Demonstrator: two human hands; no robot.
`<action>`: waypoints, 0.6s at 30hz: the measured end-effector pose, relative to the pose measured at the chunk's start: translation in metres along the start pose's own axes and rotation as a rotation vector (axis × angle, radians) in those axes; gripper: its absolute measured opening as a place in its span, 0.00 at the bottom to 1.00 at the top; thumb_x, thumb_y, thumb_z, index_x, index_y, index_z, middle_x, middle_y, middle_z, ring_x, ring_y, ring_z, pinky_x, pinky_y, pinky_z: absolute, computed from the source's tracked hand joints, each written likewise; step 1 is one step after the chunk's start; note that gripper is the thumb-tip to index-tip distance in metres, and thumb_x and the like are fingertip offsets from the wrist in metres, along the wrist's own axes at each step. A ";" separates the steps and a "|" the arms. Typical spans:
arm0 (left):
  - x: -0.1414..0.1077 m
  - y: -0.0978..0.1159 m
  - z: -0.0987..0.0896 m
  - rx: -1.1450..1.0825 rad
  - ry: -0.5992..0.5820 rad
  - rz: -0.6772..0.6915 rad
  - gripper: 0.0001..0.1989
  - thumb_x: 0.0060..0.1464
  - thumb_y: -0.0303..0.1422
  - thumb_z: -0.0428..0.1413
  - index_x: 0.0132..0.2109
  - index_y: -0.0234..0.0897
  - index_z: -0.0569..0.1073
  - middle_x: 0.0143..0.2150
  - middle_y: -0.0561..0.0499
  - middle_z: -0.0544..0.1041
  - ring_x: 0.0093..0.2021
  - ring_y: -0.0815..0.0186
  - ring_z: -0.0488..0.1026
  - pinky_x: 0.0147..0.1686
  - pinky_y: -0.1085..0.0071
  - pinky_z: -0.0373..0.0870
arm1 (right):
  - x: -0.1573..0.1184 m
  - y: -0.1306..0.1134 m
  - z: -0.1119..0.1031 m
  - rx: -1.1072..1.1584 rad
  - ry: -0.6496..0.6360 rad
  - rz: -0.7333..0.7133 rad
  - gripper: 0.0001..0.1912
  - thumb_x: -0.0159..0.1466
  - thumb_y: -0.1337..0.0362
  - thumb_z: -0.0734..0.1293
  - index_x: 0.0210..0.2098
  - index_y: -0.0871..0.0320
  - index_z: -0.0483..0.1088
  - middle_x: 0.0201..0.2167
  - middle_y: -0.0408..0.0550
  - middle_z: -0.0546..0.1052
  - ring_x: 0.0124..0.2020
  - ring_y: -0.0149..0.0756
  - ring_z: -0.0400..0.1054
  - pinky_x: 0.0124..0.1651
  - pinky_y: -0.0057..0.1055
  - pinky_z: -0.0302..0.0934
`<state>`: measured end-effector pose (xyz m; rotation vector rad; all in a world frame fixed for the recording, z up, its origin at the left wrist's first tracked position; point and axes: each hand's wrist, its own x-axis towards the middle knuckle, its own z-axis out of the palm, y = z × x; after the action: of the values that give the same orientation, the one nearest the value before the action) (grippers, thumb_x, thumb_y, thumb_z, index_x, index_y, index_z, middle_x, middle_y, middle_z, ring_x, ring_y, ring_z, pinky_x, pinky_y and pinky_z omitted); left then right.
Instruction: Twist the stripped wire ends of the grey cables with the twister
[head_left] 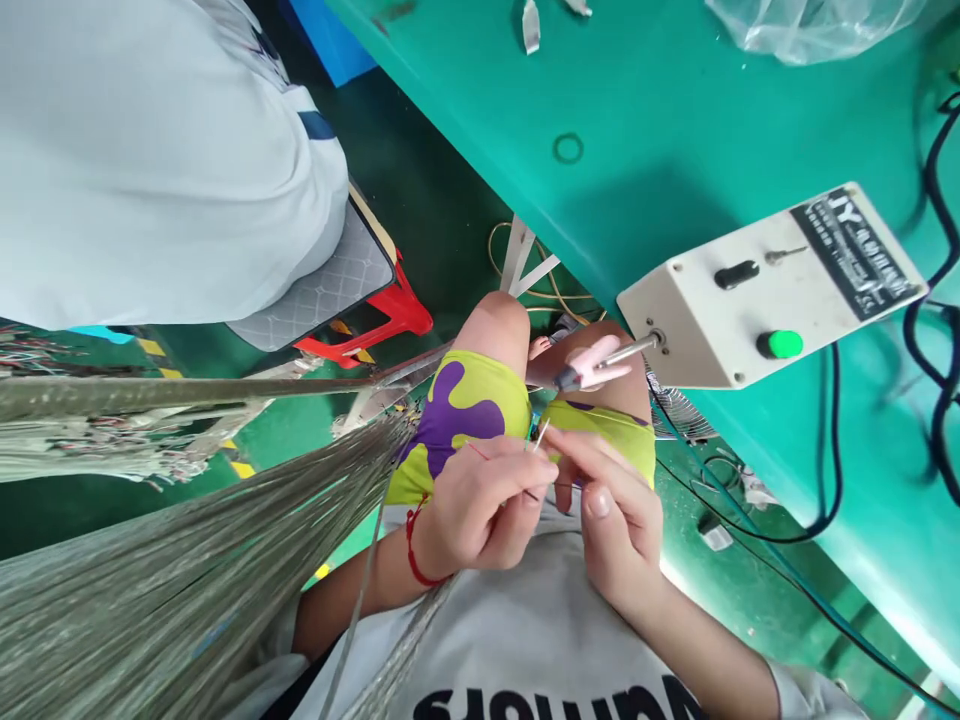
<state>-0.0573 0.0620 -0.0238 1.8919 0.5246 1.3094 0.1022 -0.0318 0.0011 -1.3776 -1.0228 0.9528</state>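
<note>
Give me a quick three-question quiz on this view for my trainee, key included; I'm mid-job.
1. Multiple choice: Unlike the right hand, what does the left hand have around its wrist?
A) a watch
B) a red string bracelet
C) a rubber glove cuff

2. Fill in the blank: The white box rests on a ____ table.

3. True or false: The right hand is gripping the white box.

Key:
1. B
2. green
3. False; it is apart from the box, with a fingertip close to a thin white strand.
</note>
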 end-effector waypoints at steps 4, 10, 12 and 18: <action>-0.004 0.004 0.004 0.098 -0.001 0.080 0.10 0.82 0.26 0.56 0.63 0.37 0.78 0.41 0.51 0.90 0.39 0.66 0.89 0.43 0.72 0.88 | 0.015 -0.003 -0.001 -0.052 -0.131 -0.194 0.23 0.87 0.50 0.67 0.77 0.41 0.82 0.43 0.49 0.83 0.40 0.42 0.77 0.41 0.38 0.78; 0.002 0.011 0.009 0.087 0.009 0.047 0.06 0.82 0.28 0.56 0.55 0.38 0.78 0.39 0.52 0.91 0.34 0.69 0.88 0.43 0.76 0.88 | 0.016 -0.003 -0.002 -0.023 -0.225 -0.216 0.27 0.89 0.52 0.63 0.83 0.38 0.75 0.44 0.47 0.80 0.41 0.41 0.74 0.44 0.38 0.79; 0.003 0.012 0.009 0.084 0.008 0.051 0.07 0.83 0.30 0.55 0.56 0.37 0.78 0.38 0.52 0.90 0.34 0.68 0.89 0.43 0.75 0.88 | 0.015 -0.002 -0.002 -0.006 -0.237 -0.223 0.28 0.88 0.48 0.65 0.83 0.40 0.74 0.44 0.47 0.79 0.39 0.41 0.73 0.39 0.38 0.77; 0.004 0.012 0.009 0.130 0.018 0.020 0.09 0.82 0.30 0.55 0.59 0.39 0.80 0.42 0.51 0.92 0.39 0.66 0.91 0.47 0.73 0.90 | 0.016 0.000 0.000 -0.035 -0.181 -0.198 0.25 0.89 0.52 0.64 0.80 0.38 0.78 0.49 0.49 0.85 0.46 0.45 0.78 0.48 0.43 0.81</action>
<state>-0.0480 0.0545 -0.0139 1.9971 0.6150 1.3347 0.1071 -0.0163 0.0015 -1.2086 -1.2917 0.9269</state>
